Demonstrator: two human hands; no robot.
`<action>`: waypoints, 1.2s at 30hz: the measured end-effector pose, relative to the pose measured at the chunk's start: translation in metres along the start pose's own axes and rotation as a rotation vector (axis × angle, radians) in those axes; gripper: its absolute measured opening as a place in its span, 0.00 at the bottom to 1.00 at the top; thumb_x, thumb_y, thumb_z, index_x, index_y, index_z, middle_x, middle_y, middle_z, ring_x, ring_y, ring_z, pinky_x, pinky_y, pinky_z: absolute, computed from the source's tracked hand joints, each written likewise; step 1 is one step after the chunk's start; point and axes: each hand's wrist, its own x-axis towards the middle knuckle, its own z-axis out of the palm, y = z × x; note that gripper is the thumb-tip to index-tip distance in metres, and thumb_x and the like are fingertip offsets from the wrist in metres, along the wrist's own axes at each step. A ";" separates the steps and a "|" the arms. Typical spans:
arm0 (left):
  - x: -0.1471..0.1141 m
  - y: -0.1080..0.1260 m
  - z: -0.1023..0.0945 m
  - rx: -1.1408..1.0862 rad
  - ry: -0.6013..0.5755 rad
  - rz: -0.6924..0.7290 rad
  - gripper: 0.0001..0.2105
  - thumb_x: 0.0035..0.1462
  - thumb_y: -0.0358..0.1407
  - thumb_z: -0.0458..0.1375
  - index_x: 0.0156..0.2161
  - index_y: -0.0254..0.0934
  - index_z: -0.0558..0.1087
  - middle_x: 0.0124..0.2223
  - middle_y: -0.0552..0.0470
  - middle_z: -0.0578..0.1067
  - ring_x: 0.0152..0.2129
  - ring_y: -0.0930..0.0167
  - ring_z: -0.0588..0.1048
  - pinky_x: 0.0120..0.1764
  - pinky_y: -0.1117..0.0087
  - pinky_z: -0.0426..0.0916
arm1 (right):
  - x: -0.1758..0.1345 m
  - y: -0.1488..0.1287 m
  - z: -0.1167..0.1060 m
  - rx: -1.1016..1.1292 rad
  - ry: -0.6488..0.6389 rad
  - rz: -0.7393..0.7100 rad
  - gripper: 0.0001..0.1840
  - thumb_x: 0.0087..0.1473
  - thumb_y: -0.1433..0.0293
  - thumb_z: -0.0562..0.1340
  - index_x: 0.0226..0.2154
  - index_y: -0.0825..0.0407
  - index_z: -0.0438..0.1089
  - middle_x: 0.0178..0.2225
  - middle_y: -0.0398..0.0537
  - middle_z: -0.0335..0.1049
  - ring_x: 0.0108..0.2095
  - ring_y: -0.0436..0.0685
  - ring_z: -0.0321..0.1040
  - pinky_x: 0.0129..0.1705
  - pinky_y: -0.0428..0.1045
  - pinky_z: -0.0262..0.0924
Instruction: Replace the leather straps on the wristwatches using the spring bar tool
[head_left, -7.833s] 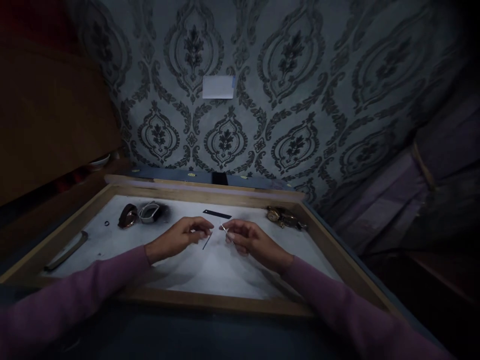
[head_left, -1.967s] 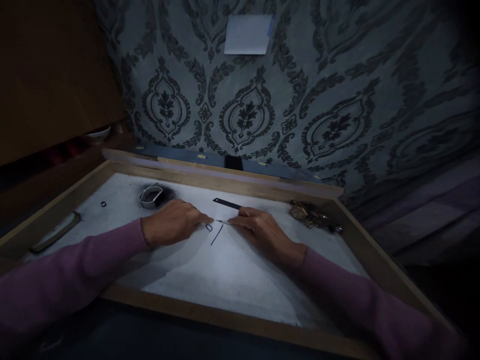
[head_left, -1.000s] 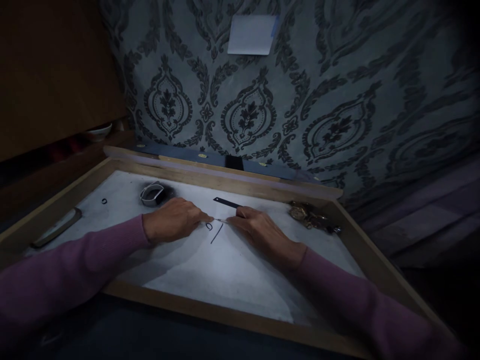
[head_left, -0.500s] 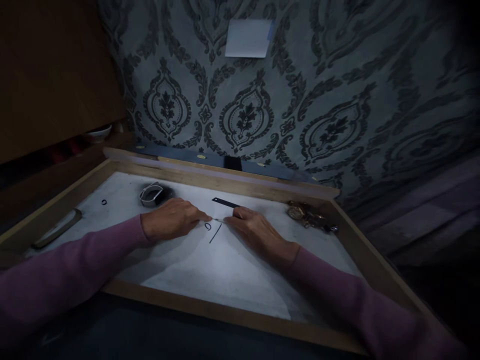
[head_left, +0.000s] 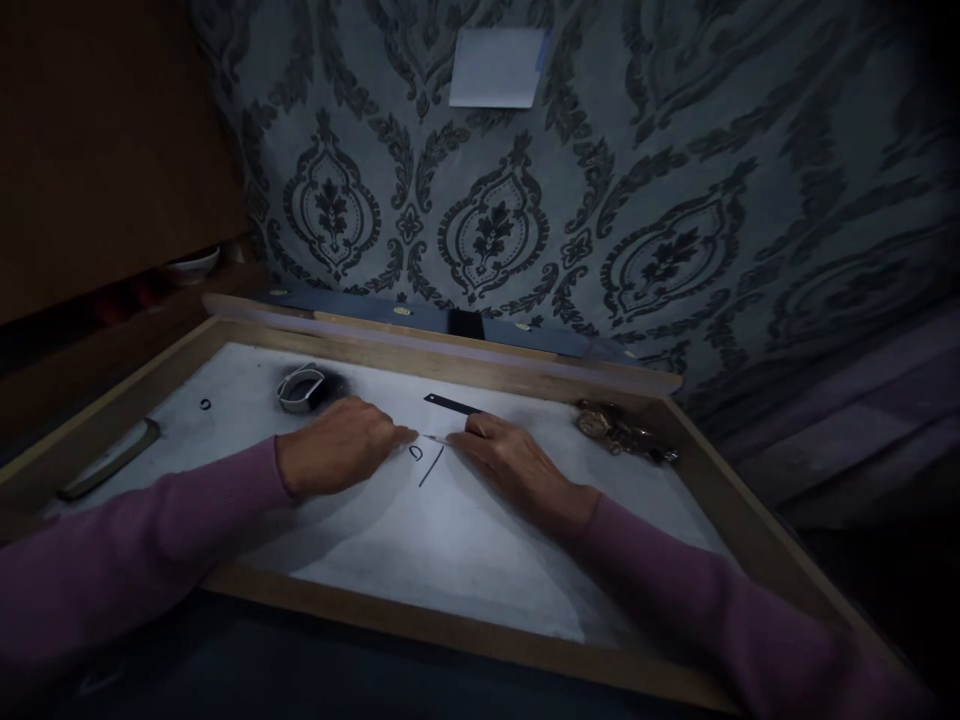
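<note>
My left hand point(head_left: 341, 445) is closed in a pinch over the white surface, fingertips pointing right; what it holds, if anything, is too small to make out. Facing it, my right hand point(head_left: 517, 465) has its fingers pressed together on a thin pale pointed piece point(head_left: 433, 438), whose tip reaches toward my left fingertips. A dark flat strip point(head_left: 450, 404) with a hole in its end runs behind my right fingers; I cannot tell whether they touch it. Just below the fingertips lie a small dark ring point(head_left: 415, 454) and a thin dark stick point(head_left: 430, 467).
A shallow wooden tray point(head_left: 480, 625) with raised sides surrounds the work. Inside are a grey-banded watch point(head_left: 300, 390), a gold watch point(head_left: 595, 424) among jewellery, a curved band point(head_left: 112, 462) and a small dark loop point(head_left: 205, 404). Patterned wallpaper point(head_left: 491, 230) rises behind.
My left hand has drawn slightly left, widening the gap between its fingertips and my right hand. My right hand stays nearly still. The view has shifted a little.
</note>
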 end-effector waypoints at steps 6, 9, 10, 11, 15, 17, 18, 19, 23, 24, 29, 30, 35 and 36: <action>0.001 0.002 -0.004 0.059 -0.060 -0.011 0.17 0.62 0.26 0.49 0.51 0.40 0.74 0.33 0.49 0.79 0.29 0.68 0.76 0.32 0.70 0.63 | 0.001 -0.001 0.000 -0.047 -0.017 -0.002 0.10 0.61 0.78 0.56 0.34 0.56 0.73 0.30 0.51 0.67 0.30 0.53 0.60 0.28 0.47 0.50; 0.002 0.003 -0.005 0.050 -0.057 -0.016 0.17 0.63 0.27 0.48 0.51 0.40 0.74 0.33 0.49 0.80 0.29 0.69 0.76 0.31 0.71 0.64 | 0.001 0.000 0.002 -0.046 0.004 -0.019 0.10 0.61 0.78 0.56 0.35 0.56 0.73 0.30 0.50 0.66 0.30 0.53 0.60 0.29 0.47 0.51; 0.002 0.003 -0.006 0.049 -0.060 -0.017 0.17 0.63 0.27 0.48 0.51 0.40 0.74 0.33 0.49 0.80 0.29 0.68 0.76 0.31 0.71 0.64 | 0.001 0.000 0.003 -0.042 0.013 -0.024 0.10 0.61 0.78 0.55 0.34 0.56 0.73 0.30 0.50 0.66 0.30 0.53 0.60 0.29 0.47 0.51; 0.003 0.002 -0.006 0.049 -0.064 -0.017 0.17 0.63 0.27 0.49 0.51 0.41 0.74 0.33 0.49 0.80 0.29 0.68 0.77 0.31 0.71 0.64 | 0.001 0.001 0.004 -0.041 0.022 -0.027 0.11 0.61 0.79 0.55 0.34 0.56 0.72 0.29 0.49 0.66 0.30 0.53 0.60 0.29 0.47 0.51; 0.002 0.001 -0.005 0.050 -0.065 -0.020 0.17 0.63 0.28 0.49 0.52 0.43 0.74 0.35 0.49 0.80 0.30 0.67 0.78 0.32 0.71 0.64 | 0.000 0.002 0.007 -0.050 0.047 -0.032 0.12 0.61 0.79 0.54 0.32 0.55 0.72 0.29 0.49 0.66 0.29 0.53 0.60 0.29 0.47 0.51; 0.002 -0.001 -0.003 0.044 -0.044 -0.029 0.16 0.63 0.29 0.50 0.52 0.43 0.74 0.36 0.49 0.81 0.31 0.67 0.78 0.32 0.72 0.64 | 0.000 0.002 0.008 -0.035 0.053 -0.033 0.11 0.61 0.79 0.55 0.33 0.55 0.71 0.29 0.50 0.66 0.30 0.54 0.61 0.29 0.47 0.52; 0.001 -0.002 -0.002 0.034 -0.031 -0.033 0.16 0.63 0.29 0.50 0.51 0.43 0.74 0.36 0.49 0.81 0.31 0.68 0.78 0.32 0.72 0.64 | 0.000 0.002 0.009 -0.022 0.058 -0.029 0.10 0.61 0.79 0.55 0.33 0.56 0.71 0.30 0.50 0.67 0.31 0.54 0.62 0.30 0.47 0.53; 0.001 -0.002 -0.001 0.020 -0.019 -0.035 0.16 0.63 0.29 0.50 0.51 0.43 0.74 0.36 0.50 0.81 0.32 0.68 0.78 0.32 0.72 0.64 | 0.000 0.001 0.009 -0.004 0.064 -0.020 0.10 0.61 0.79 0.56 0.34 0.56 0.72 0.30 0.51 0.67 0.31 0.55 0.62 0.30 0.47 0.54; 0.003 -0.001 -0.001 0.008 -0.007 -0.054 0.16 0.63 0.29 0.50 0.51 0.42 0.74 0.37 0.50 0.81 0.33 0.67 0.78 0.33 0.72 0.64 | 0.000 0.001 0.011 0.090 0.095 0.043 0.09 0.62 0.77 0.55 0.36 0.56 0.72 0.32 0.51 0.68 0.32 0.55 0.66 0.33 0.48 0.58; 0.004 0.000 -0.002 0.025 -0.016 -0.073 0.16 0.63 0.29 0.49 0.50 0.41 0.74 0.36 0.49 0.81 0.33 0.66 0.78 0.32 0.71 0.64 | -0.001 0.001 0.011 0.113 0.104 0.056 0.09 0.62 0.77 0.55 0.36 0.56 0.72 0.32 0.51 0.68 0.33 0.56 0.66 0.33 0.48 0.59; 0.009 0.005 -0.007 0.040 -0.058 -0.204 0.13 0.64 0.32 0.48 0.43 0.37 0.76 0.31 0.46 0.79 0.28 0.65 0.77 0.29 0.71 0.62 | -0.001 0.002 0.010 0.260 0.129 0.096 0.09 0.61 0.76 0.55 0.36 0.55 0.72 0.33 0.52 0.70 0.33 0.56 0.68 0.34 0.50 0.62; 0.009 0.005 -0.008 0.028 -0.054 -0.219 0.13 0.64 0.32 0.49 0.44 0.37 0.75 0.31 0.46 0.79 0.28 0.65 0.77 0.30 0.71 0.62 | -0.001 0.002 0.009 0.301 0.133 0.101 0.09 0.61 0.76 0.55 0.36 0.55 0.72 0.33 0.52 0.70 0.33 0.56 0.68 0.35 0.50 0.62; 0.010 0.006 -0.007 -0.037 -0.041 -0.224 0.13 0.63 0.32 0.50 0.46 0.39 0.76 0.33 0.47 0.79 0.30 0.65 0.76 0.31 0.71 0.61 | 0.002 -0.003 0.005 0.474 0.142 0.106 0.09 0.60 0.75 0.56 0.36 0.53 0.72 0.34 0.51 0.71 0.34 0.55 0.70 0.35 0.49 0.63; 0.010 0.006 -0.007 -0.053 -0.039 -0.219 0.13 0.63 0.32 0.50 0.45 0.39 0.76 0.32 0.47 0.79 0.30 0.66 0.76 0.30 0.71 0.61 | 0.002 -0.004 0.004 0.492 0.143 0.111 0.09 0.60 0.75 0.56 0.35 0.53 0.72 0.34 0.50 0.71 0.34 0.55 0.69 0.35 0.49 0.63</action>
